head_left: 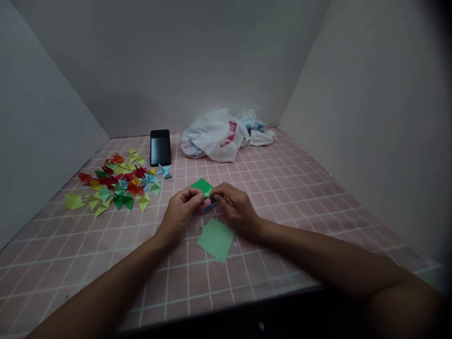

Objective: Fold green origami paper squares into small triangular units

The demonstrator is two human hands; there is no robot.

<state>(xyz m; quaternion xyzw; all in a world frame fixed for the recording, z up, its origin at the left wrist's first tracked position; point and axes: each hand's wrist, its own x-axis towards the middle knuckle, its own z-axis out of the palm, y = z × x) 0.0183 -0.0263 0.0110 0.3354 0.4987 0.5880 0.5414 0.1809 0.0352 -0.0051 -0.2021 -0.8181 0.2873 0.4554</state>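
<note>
Between the fingertips of both hands is a small folded piece of light green paper [207, 193], mostly covered by the fingers. My left hand [181, 207] pinches its left side, and my right hand [236, 207] pinches its right side. Just beyond and beneath the hands lies a darker green square sheet [201, 185], with a bit of pink and blue showing under the fingers. Nearer to me, a pale green paper square [216, 239] rests flat on the table, apart from the left hand and close to my right wrist.
A spread of small folded papers [123, 179] in several colours covers the table's left part. Behind it a black phone [160, 148] lies on the pink checked cloth [282, 188]. A white plastic bag [215, 134] and crumpled white packaging [261, 136] sit against the back wall.
</note>
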